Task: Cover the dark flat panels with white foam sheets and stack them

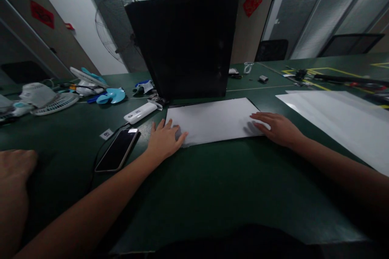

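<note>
While a dark panel (pixel 187 44) stands upright behind it, white paper (pixel 212 120) lies at a green counter (pixel 212 194) between the left hand (pixel 164 139), spread open on one end, and the right hand (pixel 276 128), loosely open on the other, the two well apart.

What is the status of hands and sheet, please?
Left hand at left end of white sheet; right hand at right end. Sheet flat. Phone near left hand.
</note>
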A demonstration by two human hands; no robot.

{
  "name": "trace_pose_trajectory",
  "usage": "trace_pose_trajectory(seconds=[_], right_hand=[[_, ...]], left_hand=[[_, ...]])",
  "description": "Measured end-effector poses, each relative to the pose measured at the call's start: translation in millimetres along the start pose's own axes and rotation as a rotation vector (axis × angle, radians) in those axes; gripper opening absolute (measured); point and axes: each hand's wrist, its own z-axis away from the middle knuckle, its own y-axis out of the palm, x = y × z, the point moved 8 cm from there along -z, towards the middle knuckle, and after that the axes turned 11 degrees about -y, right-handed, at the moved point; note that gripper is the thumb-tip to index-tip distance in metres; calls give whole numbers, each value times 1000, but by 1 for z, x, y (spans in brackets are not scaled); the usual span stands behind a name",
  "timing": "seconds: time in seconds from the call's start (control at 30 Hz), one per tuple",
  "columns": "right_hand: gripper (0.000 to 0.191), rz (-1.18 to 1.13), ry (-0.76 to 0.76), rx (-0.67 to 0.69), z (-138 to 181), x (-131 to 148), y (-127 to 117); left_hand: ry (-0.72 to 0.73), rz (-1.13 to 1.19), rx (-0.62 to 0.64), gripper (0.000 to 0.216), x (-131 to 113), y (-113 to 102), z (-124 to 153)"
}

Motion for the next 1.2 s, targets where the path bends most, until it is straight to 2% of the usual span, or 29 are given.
trace_pose_trajectory(seconds=[0.13,0.23,0.47,0.7,0.93,1.03,1.1,1.2], right_hand=[[66,13,241,75,10,-33,-2],[70,0,348,129,15,-41,-4],[64,114,460,96,14,-33,-19],[62,74,542,116,21,-44,-17],[66,98,579,115,22,-53,-17],[64,138,631,119,28,-73,-27],[63,176,688,112,40,-96,-37],[78,222,780,121,74,-142,-44]], left_hand=[[-83,-8,53,83,11,5,-5],[-106,37,89,82,11,6,-5],[-63,116,100,77,7,11,-3],[23,160,77,73,7,16,-5],[14,191,110,71,11,17,-5],[8,181,145,74,10,18,-5],[-4,175,167,81,9,19,-4],[-17,180,166,95,9,18,-3]])
